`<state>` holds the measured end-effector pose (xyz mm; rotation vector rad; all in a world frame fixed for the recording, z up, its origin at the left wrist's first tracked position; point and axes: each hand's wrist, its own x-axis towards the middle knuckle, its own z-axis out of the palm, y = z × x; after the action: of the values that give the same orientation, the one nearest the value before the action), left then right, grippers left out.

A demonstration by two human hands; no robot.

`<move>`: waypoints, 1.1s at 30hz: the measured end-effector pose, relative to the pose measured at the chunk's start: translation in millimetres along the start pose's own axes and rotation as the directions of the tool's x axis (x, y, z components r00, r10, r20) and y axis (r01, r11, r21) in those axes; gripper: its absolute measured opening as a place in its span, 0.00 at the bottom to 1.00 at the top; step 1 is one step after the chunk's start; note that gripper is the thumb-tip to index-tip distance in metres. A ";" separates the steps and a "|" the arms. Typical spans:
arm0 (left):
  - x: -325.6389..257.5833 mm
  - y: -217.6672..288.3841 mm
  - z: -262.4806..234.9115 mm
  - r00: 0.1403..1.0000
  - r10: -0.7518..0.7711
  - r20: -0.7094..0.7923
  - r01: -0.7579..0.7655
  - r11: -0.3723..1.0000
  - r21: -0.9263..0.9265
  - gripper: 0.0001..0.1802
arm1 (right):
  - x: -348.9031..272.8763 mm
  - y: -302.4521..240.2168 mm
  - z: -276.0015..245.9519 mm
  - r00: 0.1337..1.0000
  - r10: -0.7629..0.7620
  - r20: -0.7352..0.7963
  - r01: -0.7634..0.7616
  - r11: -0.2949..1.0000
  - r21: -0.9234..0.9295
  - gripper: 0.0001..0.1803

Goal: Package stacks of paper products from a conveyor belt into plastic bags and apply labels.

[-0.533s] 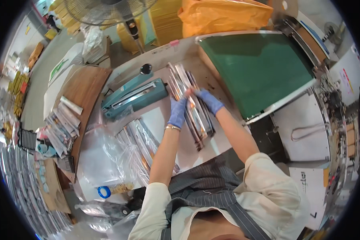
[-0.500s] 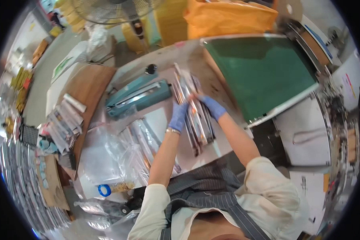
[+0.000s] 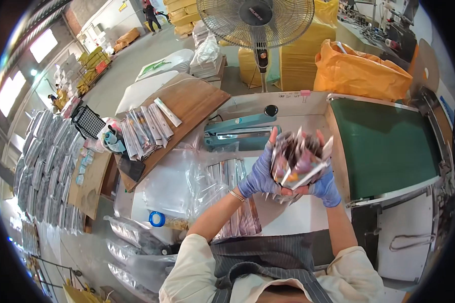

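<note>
Between both gloved hands is a thick bundle of flat printed packets [image 3: 301,161], lifted above the white table [image 3: 283,222] and partly blurred. My left hand [image 3: 259,174], in a blue-violet glove with bare fingertips, clasps the bundle's left side. From the right and below, my right hand [image 3: 326,189] grips it in a matching glove. More packets [image 3: 231,172] lie in a row on the table by my left forearm, partly under clear plastic bags [image 3: 172,177]. Behind the bundle stands a teal bar sealer [image 3: 243,134] with a black knob, its right end hidden by my hand and the bundle.
A green conveyor belt [image 3: 384,146] borders the table on the right. To the left, a brown board [image 3: 197,101] carries several packets [image 3: 145,129]. A blue-lidded jar [image 3: 157,218] lies at the front left. A fan [image 3: 256,15] and an orange bag [image 3: 359,73] stand behind.
The packets have come up off the table and been tilted, so their ends show as one bundle. Both hands have moved from atop them to its sides. The view has swung left.
</note>
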<state>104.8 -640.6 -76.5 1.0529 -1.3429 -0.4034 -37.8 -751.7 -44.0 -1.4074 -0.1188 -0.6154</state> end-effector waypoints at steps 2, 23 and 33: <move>-5.8 -7.5 1.9 0.999 -0.020 0.035 0.022 0.996 -0.082 0.80 | 9.9 1.6 4.7 0.893 0.416 -0.170 -0.188 0.689 0.700 0.57; -226.3 75.4 -19.6 0.722 0.205 -0.661 0.691 -0.158 0.705 0.12 | -40.8 125.7 90.2 0.561 0.695 0.449 -0.771 0.636 -0.021 0.18; -289.2 82.2 -8.0 0.861 0.003 -0.509 0.488 0.276 0.828 0.35 | -69.1 152.3 183.5 0.774 0.430 0.465 -0.479 0.878 -0.014 0.10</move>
<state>15.3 -372.9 -180.4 2.2515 -0.9146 0.5315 26.2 -550.4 -174.4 -1.3879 -0.1721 0.1376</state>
